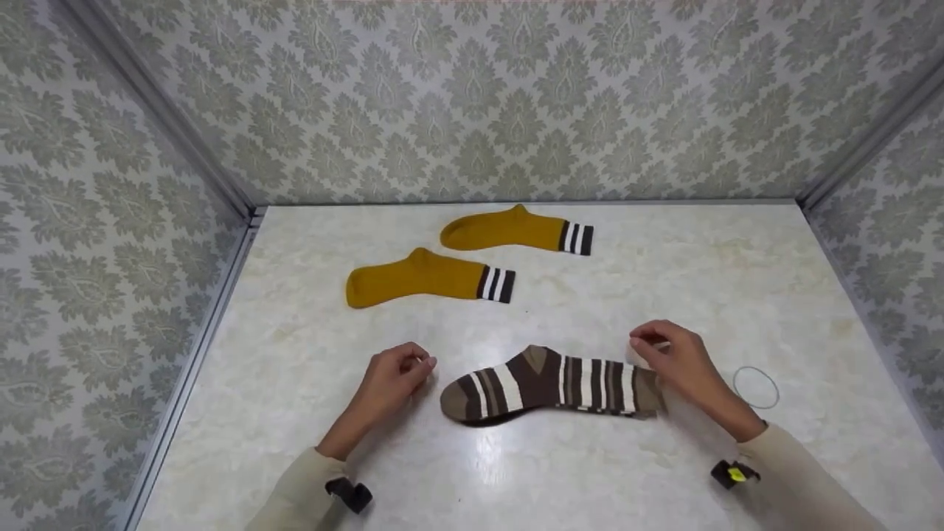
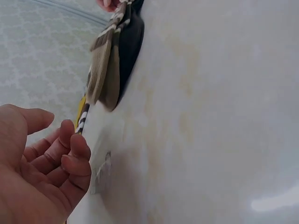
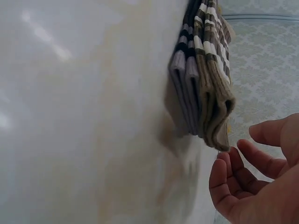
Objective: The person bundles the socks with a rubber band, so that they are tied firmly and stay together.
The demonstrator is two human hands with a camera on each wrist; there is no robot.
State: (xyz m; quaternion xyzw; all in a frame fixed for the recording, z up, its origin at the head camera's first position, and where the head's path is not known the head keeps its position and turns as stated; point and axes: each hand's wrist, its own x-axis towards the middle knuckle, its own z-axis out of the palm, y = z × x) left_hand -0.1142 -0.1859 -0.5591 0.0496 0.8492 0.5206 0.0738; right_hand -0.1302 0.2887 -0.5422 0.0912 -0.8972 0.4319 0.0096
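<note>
A brown, white and tan striped sock [image 1: 537,380] lies flat in front of me, toe to the left and cuff to the right. In the right wrist view it forms a stack of striped socks [image 3: 212,70], whose lower layers have pale grey cuffs [image 3: 187,88] with dark bands. To the left of the toe, my left hand [image 1: 394,376] hovers with loosely bent fingers and nothing in them. My right hand [image 1: 680,360] is beside the tan cuff, its fingers relaxed; in its wrist view the fingertips come right up to the cuff edge without gripping it.
Two mustard socks with black-and-white striped cuffs, a nearer one [image 1: 420,279] and a farther one [image 1: 509,230], lie toward the back of the pale tabletop [image 1: 295,457]. A thin ring-shaped band [image 1: 751,367] rests right of my right hand. Patterned walls [image 1: 479,110] enclose three sides.
</note>
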